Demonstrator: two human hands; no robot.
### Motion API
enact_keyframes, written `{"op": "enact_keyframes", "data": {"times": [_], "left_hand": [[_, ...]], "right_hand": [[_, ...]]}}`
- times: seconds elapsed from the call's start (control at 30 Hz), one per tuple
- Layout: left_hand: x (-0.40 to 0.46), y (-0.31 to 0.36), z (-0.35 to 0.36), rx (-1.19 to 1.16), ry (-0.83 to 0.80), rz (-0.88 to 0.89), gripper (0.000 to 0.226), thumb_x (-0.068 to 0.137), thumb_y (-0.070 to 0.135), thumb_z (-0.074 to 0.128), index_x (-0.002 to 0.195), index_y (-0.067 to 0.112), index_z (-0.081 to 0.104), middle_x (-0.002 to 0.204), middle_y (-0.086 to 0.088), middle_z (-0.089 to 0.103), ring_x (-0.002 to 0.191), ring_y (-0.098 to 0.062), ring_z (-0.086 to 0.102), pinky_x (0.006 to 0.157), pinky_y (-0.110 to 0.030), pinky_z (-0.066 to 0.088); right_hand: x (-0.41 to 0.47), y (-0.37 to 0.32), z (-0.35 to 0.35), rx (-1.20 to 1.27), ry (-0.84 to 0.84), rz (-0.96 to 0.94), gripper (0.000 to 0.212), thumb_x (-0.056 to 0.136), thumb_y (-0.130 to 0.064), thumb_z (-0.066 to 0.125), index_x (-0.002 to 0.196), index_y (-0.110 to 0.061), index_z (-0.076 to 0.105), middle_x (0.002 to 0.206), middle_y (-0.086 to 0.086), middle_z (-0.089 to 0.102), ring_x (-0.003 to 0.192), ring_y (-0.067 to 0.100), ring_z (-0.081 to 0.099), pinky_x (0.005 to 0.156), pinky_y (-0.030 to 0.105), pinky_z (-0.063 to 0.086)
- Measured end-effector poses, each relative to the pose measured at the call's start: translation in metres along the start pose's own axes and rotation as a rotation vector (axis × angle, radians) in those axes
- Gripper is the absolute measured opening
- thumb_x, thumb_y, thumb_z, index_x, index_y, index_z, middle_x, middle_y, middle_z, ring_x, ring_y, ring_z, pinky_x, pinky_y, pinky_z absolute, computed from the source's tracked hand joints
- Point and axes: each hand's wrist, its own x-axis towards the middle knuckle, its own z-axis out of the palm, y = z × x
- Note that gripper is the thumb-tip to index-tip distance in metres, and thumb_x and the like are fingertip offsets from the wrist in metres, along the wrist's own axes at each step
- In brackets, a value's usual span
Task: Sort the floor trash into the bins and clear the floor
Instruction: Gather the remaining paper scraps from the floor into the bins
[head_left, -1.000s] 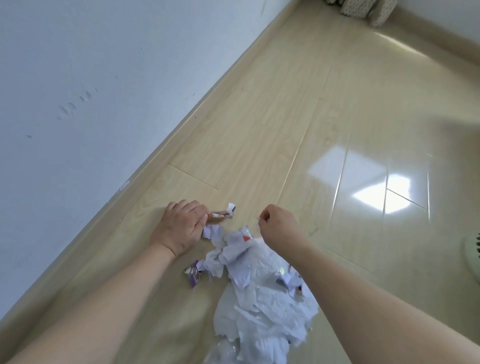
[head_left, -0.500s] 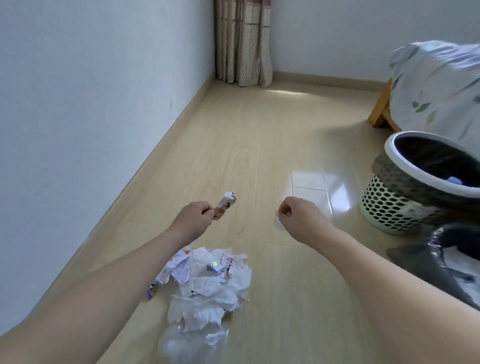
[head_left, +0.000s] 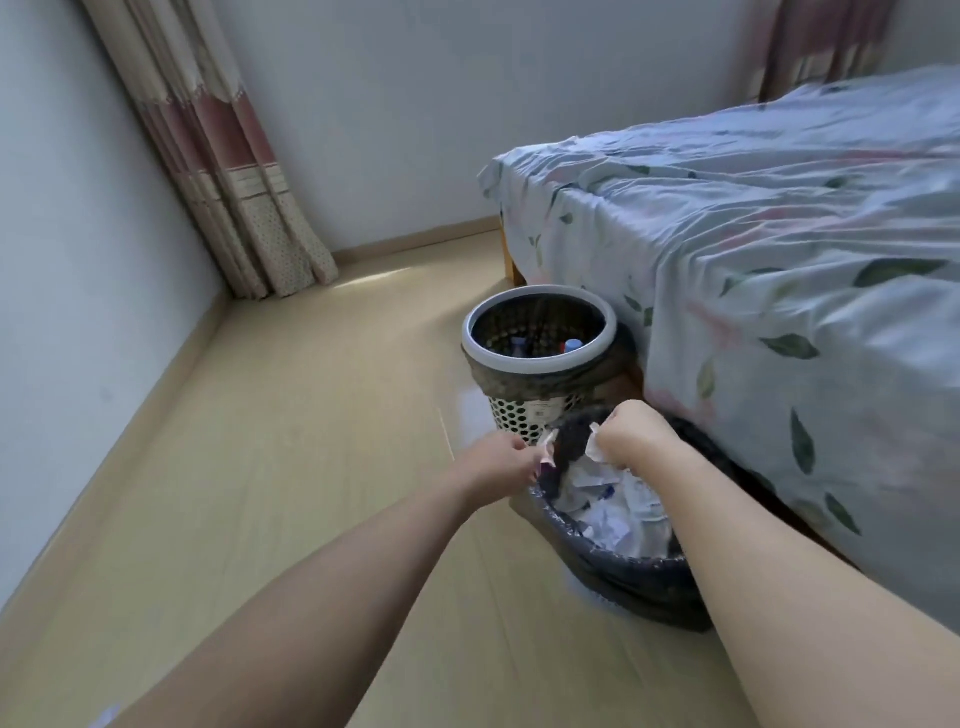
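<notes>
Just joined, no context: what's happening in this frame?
A person is binning paper trash. The left hand pinches a crumpled scrap at the rim of the near bin, which already holds crumpled paper. The right hand grips a white paper scrap above it. The perforated far bin holds bottles.

Wooden floor (head_left: 260, 493) carries two bins (head_left: 540, 338), bed (head_left: 753, 260).

2 bins: one white perforated bin (head_left: 540, 415) with dark liner, one black-bagged bin (head_left: 623, 571) nearer. 2 bottle caps (head_left: 573, 344) visible in white bin. 2 hands, left hand (head_left: 501, 462) and right hand (head_left: 631, 434), 1 paper scrap each. 1 bed (head_left: 779, 234). 2 curtains (head_left: 223, 171).
</notes>
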Motion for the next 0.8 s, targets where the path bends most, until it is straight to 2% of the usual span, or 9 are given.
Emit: {"op": "enact_keyframes", "data": {"times": [0.1, 0.13, 0.2, 0.27, 0.43, 0.53, 0.6, 0.73, 0.8], "left_hand": [[0.009, 0.029, 0.025, 0.068, -0.083, 0.022, 0.036, 0.093, 0.025, 0.043, 0.095, -0.003, 0.066, 0.098, -0.02, 0.069, 0.085, -0.032, 0.064, 0.072, -0.039, 0.052], [0.01, 0.031, 0.024, 0.09, -0.084, 0.034, 0.034, 0.091, 0.02, 0.043, 0.094, -0.005, 0.065, 0.099, -0.023, 0.068, 0.088, -0.034, 0.064, 0.076, -0.043, 0.054], [0.008, 0.019, 0.008, 0.123, -0.079, 0.01, 0.031, 0.088, 0.011, 0.042, 0.097, -0.009, 0.064, 0.101, -0.026, 0.066, 0.082, -0.032, 0.062, 0.075, -0.045, 0.054], [0.002, -0.008, -0.019, 0.132, -0.046, -0.062, 0.031, 0.091, 0.01, 0.041, 0.104, -0.007, 0.063, 0.104, -0.024, 0.068, 0.074, -0.027, 0.059, 0.068, -0.034, 0.051], [-0.042, -0.129, -0.113, 0.213, 0.069, -0.248, 0.03, 0.089, 0.008, 0.041, 0.103, -0.005, 0.064, 0.103, -0.023, 0.07, 0.067, -0.024, 0.055, 0.065, -0.028, 0.042], [-0.09, -0.215, -0.164, 0.272, 0.084, -0.372, 0.029, 0.086, 0.007, 0.041, 0.099, -0.004, 0.065, 0.1, -0.021, 0.07, 0.067, -0.024, 0.055, 0.066, -0.028, 0.044], [-0.132, -0.279, -0.192, 0.319, 0.084, -0.449, 0.029, 0.084, 0.007, 0.041, 0.096, -0.003, 0.066, 0.1, -0.021, 0.07, 0.069, -0.024, 0.056, 0.066, -0.027, 0.044], [-0.205, -0.391, -0.205, 0.403, 0.054, -0.581, 0.029, 0.091, 0.012, 0.044, 0.108, 0.005, 0.066, 0.118, -0.014, 0.065, 0.102, -0.027, 0.06, 0.079, -0.029, 0.044], [-0.24, -0.452, -0.197, 0.339, 0.06, -0.644, 0.029, 0.093, 0.016, 0.043, 0.112, 0.008, 0.063, 0.121, -0.01, 0.062, 0.107, -0.026, 0.058, 0.078, -0.028, 0.041]], "right_hand": [[0.003, 0.025, -0.003, 0.028, -0.078, 0.062, 0.042, 0.097, -0.027, 0.051, 0.13, 0.0, 0.051, 0.131, 0.012, 0.054, 0.12, 0.029, 0.052, 0.094, 0.03, 0.042], [0.004, 0.027, -0.004, 0.044, -0.102, 0.076, 0.043, 0.098, -0.025, 0.049, 0.133, 0.0, 0.048, 0.135, 0.012, 0.051, 0.124, 0.03, 0.049, 0.1, 0.031, 0.04], [0.007, 0.02, -0.003, 0.071, -0.086, 0.043, 0.031, 0.096, -0.017, 0.047, 0.124, -0.005, 0.054, 0.113, 0.009, 0.058, 0.107, 0.03, 0.054, 0.09, 0.031, 0.044], [0.005, 0.001, -0.001, 0.1, -0.017, -0.035, 0.015, 0.093, -0.011, 0.047, 0.105, -0.011, 0.056, 0.088, 0.007, 0.055, 0.087, 0.026, 0.052, 0.072, 0.027, 0.043], [-0.024, -0.083, 0.055, 0.027, -0.099, -0.327, 0.019, 0.087, -0.008, 0.048, 0.097, -0.004, 0.064, 0.093, 0.011, 0.063, 0.086, 0.025, 0.061, 0.078, 0.033, 0.053], [-0.066, -0.14, 0.124, -0.109, -0.206, -0.482, 0.037, 0.09, -0.014, 0.046, 0.124, -0.01, 0.059, 0.123, 0.007, 0.06, 0.113, 0.025, 0.056, 0.093, 0.032, 0.046], [-0.101, -0.179, 0.186, -0.155, -0.309, -0.579, 0.04, 0.091, -0.017, 0.045, 0.129, -0.016, 0.055, 0.131, 0.003, 0.055, 0.117, 0.021, 0.053, 0.094, 0.029, 0.044], [-0.157, -0.228, 0.293, -0.273, -0.516, -0.698, 0.041, 0.088, -0.016, 0.045, 0.128, -0.019, 0.056, 0.129, 0.001, 0.056, 0.111, 0.019, 0.055, 0.089, 0.028, 0.046], [-0.178, -0.255, 0.342, -0.329, -0.581, -0.71, 0.042, 0.087, -0.013, 0.044, 0.127, -0.018, 0.057, 0.127, 0.001, 0.057, 0.101, 0.018, 0.057, 0.085, 0.027, 0.049]]}}
